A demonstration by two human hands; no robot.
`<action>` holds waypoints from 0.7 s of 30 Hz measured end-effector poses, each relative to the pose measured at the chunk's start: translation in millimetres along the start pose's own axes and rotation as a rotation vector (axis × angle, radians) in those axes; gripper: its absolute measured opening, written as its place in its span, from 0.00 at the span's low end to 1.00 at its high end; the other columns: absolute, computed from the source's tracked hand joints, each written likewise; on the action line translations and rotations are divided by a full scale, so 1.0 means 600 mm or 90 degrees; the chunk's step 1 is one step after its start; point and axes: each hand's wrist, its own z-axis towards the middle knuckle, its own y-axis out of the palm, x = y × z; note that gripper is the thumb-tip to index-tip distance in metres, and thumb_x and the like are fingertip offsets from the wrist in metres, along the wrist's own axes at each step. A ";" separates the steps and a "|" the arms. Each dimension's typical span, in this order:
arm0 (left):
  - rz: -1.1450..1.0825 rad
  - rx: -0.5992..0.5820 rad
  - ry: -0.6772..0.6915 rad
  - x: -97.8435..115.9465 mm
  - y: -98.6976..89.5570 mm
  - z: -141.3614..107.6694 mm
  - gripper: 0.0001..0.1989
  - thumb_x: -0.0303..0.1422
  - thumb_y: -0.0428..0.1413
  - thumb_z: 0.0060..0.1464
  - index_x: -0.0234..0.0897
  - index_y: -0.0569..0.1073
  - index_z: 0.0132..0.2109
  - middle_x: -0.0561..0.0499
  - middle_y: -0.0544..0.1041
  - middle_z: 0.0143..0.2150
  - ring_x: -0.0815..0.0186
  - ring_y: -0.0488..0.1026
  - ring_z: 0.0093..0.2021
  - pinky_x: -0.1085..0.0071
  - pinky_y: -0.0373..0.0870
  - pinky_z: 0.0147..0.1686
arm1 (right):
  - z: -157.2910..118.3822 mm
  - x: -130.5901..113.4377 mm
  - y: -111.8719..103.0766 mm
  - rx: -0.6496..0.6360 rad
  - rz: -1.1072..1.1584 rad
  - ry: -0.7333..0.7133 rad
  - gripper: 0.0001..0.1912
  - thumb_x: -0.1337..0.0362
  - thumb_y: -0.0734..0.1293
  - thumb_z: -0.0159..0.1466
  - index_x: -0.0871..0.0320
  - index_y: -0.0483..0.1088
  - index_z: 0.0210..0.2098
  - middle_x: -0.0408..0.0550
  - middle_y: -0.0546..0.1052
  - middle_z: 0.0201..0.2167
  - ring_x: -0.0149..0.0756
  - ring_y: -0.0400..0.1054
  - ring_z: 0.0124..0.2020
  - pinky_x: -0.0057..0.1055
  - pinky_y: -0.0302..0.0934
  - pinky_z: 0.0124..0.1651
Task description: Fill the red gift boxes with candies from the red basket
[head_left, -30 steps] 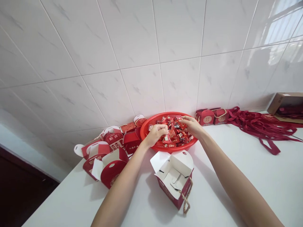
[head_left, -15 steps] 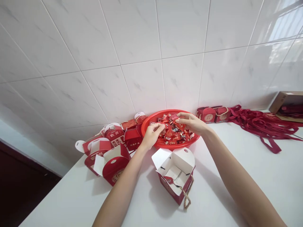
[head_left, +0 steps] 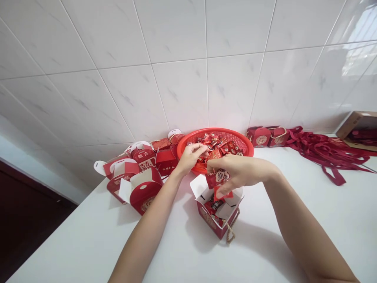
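My right hand (head_left: 240, 173) reaches over the open gift box (head_left: 210, 220), its fingers closed around red wrapped candies (head_left: 217, 177). The box is red outside and white inside, with its flaps up and a twine handle at the near right side. More candies lie inside it, partly hidden by the hand. My left hand (head_left: 191, 157) is over the left part of the red plastic basket (head_left: 246, 143), fingers pinched together among the candies there. What the left fingertips hold is hidden. A pile of red candies (head_left: 215, 154) lies in the basket.
Several red gift boxes (head_left: 144, 192), some open, stand at the left. Two closed boxes (head_left: 260, 137) sit against the tiled wall at the right. Beside them lie a heap of dark red ribbons (head_left: 318, 147) and a cardboard box (head_left: 357, 118). All rest on a white table (head_left: 88, 243).
My right hand has moved from the basket toward me, over the gift box, carrying candies. More candies now show inside the box. My left hand stays at the basket. The view has shifted slightly.
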 end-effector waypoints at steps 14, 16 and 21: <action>0.036 -0.024 0.005 0.008 0.002 -0.004 0.17 0.47 0.59 0.51 0.36 0.74 0.29 0.51 0.75 0.29 0.66 0.72 0.34 0.68 0.70 0.42 | -0.017 -0.016 -0.006 -0.011 -0.006 0.004 0.07 0.62 0.63 0.66 0.57 0.70 0.40 0.45 0.75 0.32 0.32 0.66 0.30 0.28 0.54 0.30; 0.041 -0.032 0.003 0.006 0.001 -0.003 0.18 0.47 0.59 0.50 0.35 0.74 0.30 0.52 0.75 0.30 0.66 0.72 0.34 0.68 0.70 0.42 | -0.022 -0.013 -0.014 0.063 -0.030 0.016 0.09 0.61 0.62 0.67 0.56 0.71 0.42 0.46 0.76 0.33 0.34 0.67 0.31 0.28 0.55 0.31; 0.049 -0.007 -0.028 -0.009 -0.001 0.006 0.19 0.50 0.61 0.48 0.36 0.74 0.33 0.51 0.77 0.31 0.65 0.74 0.36 0.67 0.71 0.43 | -0.040 0.027 -0.035 0.203 -0.031 0.043 0.11 0.59 0.63 0.67 0.56 0.72 0.44 0.49 0.78 0.40 0.37 0.71 0.38 0.29 0.60 0.36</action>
